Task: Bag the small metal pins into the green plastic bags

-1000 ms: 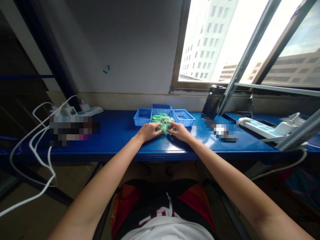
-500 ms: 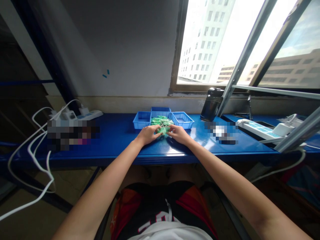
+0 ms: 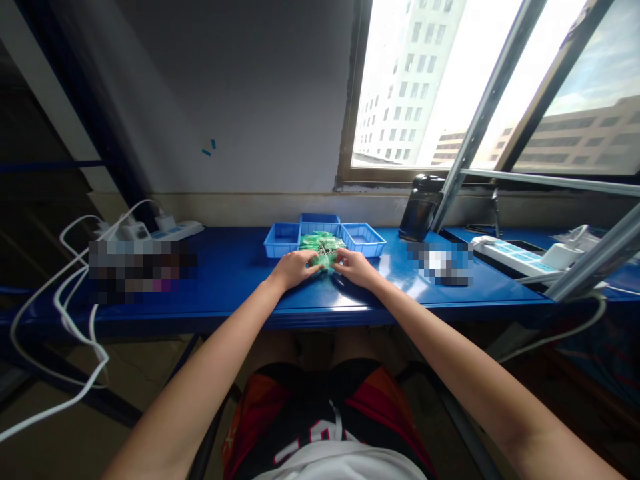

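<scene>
A heap of small green pieces (image 3: 321, 243), possibly circuit boards, lies on the blue bench (image 3: 230, 280) in front of three blue trays. My left hand (image 3: 291, 269) and my right hand (image 3: 353, 265) meet at the near edge of the heap. Both pinch one green piece (image 3: 324, 261) between their fingertips. The left blue tray (image 3: 283, 239), the back tray (image 3: 320, 219) and the right tray (image 3: 364, 238) stand just behind the hands. What the trays hold is too small to tell.
A white power strip with white cables (image 3: 167, 231) sits at the bench's left. A dark jug (image 3: 420, 207) stands by the window sill. Another power strip (image 3: 515, 256) and slanted metal bars (image 3: 475, 113) are on the right.
Both hands stay together on the green piece at the heap. The view has shifted slightly; the hands have barely moved.
</scene>
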Demonstrator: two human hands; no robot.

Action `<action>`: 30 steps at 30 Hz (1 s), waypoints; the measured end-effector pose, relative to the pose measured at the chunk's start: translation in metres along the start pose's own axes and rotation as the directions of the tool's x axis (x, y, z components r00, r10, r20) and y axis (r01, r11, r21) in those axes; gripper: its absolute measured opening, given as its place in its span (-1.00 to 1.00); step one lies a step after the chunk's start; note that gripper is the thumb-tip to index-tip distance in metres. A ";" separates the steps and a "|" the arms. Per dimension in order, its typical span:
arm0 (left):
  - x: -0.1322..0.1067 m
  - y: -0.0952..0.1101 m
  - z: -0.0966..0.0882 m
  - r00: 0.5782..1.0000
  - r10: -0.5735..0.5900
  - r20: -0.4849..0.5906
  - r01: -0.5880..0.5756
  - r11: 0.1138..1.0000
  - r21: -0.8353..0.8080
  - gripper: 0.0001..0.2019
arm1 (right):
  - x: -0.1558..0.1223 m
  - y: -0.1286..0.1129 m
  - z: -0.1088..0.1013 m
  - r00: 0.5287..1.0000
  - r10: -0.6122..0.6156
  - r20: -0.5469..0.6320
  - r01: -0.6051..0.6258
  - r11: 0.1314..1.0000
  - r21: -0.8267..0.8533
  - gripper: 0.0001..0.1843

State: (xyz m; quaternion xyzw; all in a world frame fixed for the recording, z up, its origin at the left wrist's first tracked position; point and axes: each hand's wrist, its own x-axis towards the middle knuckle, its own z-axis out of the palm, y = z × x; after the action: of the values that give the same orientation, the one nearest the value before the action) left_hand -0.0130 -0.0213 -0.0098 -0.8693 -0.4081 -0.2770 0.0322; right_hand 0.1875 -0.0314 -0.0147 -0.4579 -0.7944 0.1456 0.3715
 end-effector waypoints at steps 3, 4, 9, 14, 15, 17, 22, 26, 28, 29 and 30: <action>0.000 -0.001 0.000 1.000 -0.002 0.008 0.002 1.000 -0.002 -0.72 | 0.000 -0.001 0.000 1.000 -0.002 0.000 0.002 1.000 0.001 -0.84; 0.000 -0.001 0.000 1.000 0.000 0.009 0.000 1.000 -0.002 -0.72 | 0.000 -0.002 -0.001 1.000 -0.001 0.000 0.001 1.000 -0.001 -0.84; 0.000 0.000 0.000 1.000 0.003 0.013 -0.004 1.000 0.001 -0.71 | 0.000 -0.001 0.000 1.000 0.002 -0.003 -0.002 1.000 -0.001 -0.85; 0.000 0.001 -0.001 1.000 0.010 0.011 -0.010 1.000 0.014 -0.71 | 0.000 -0.001 0.000 1.000 0.001 0.000 -0.001 1.000 -0.004 -0.87; 0.000 0.001 -0.001 1.000 0.012 0.014 -0.012 1.000 0.017 -0.71 | 0.000 -0.001 0.000 1.000 -0.002 0.001 0.002 1.000 -0.003 -0.87; 0.000 0.001 -0.001 1.000 0.012 0.017 -0.012 1.000 0.020 -0.71 | 0.000 -0.001 -0.001 1.000 -0.007 0.002 0.007 1.000 -0.003 -0.87; 0.000 0.001 0.000 1.000 0.001 0.015 -0.002 1.000 0.016 -0.71 | 0.000 -0.001 0.000 1.000 -0.003 -0.004 0.003 1.000 -0.016 -0.86; 0.001 0.001 0.000 1.000 -0.007 0.017 0.006 1.000 0.022 -0.70 | 0.000 0.001 0.000 1.000 -0.002 -0.002 0.002 1.000 -0.009 -0.86; 0.001 0.001 0.000 1.000 -0.009 0.016 0.009 1.000 0.029 -0.70 | 0.000 0.001 0.000 1.000 -0.002 -0.001 0.002 1.000 -0.008 -0.87; 0.001 0.001 0.000 1.000 -0.010 0.016 0.009 0.999 0.032 -0.71 | 0.000 0.001 0.000 1.000 -0.002 0.000 0.002 1.000 -0.010 -0.87; 0.001 0.002 0.000 1.000 -0.011 0.015 0.010 0.999 0.036 -0.71 | 0.000 0.001 0.000 1.000 -0.001 0.000 0.001 1.000 -0.013 -0.87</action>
State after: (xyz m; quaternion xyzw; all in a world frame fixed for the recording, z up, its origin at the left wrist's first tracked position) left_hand -0.0118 -0.0221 -0.0089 -0.8686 -0.4177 -0.2630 0.0432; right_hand 0.1880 -0.0307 -0.0152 -0.4599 -0.7957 0.1400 0.3685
